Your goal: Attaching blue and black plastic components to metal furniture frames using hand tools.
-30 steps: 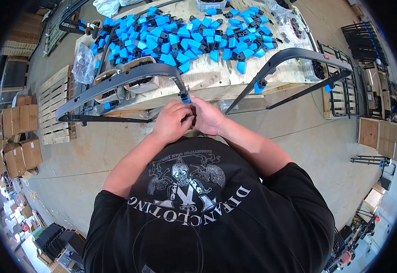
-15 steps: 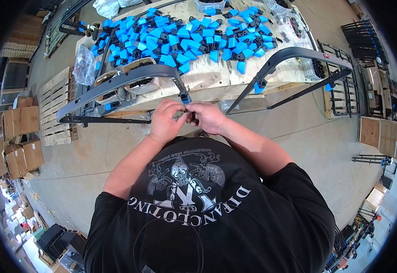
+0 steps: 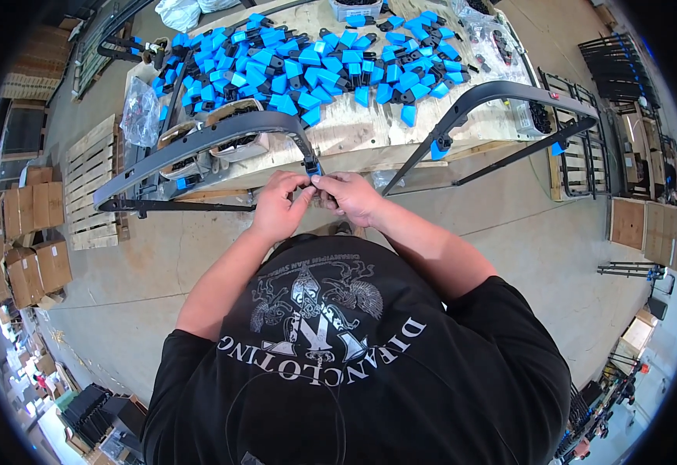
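Observation:
Close in front of me, my left hand [image 3: 279, 206] and my right hand [image 3: 351, 198] meet with fingertips pinched together. They are just below a small blue and black bracket [image 3: 313, 167] at the end of a curved black metal frame [image 3: 199, 136]. Whatever sits between the fingers is too small and covered to make out. My right thumb and forefinger are up against the bracket's lower part. To the right stands a second curved black frame [image 3: 501, 87], with a blue bracket [image 3: 438, 149] on its near leg.
A wooden table [image 3: 361, 138] carries a large heap of blue and black brackets [image 3: 307, 62]. Bins of black parts [image 3: 237, 143] stand at its front left, beside a clear plastic bag [image 3: 141, 112]. A wooden pallet [image 3: 94, 182] and cardboard boxes [image 3: 40, 209] lie to the left.
Both hands have shifted slightly, with the right fingertips moving up to the bracket. Dark small pieces seen at my right fingers earlier are now mostly hidden.

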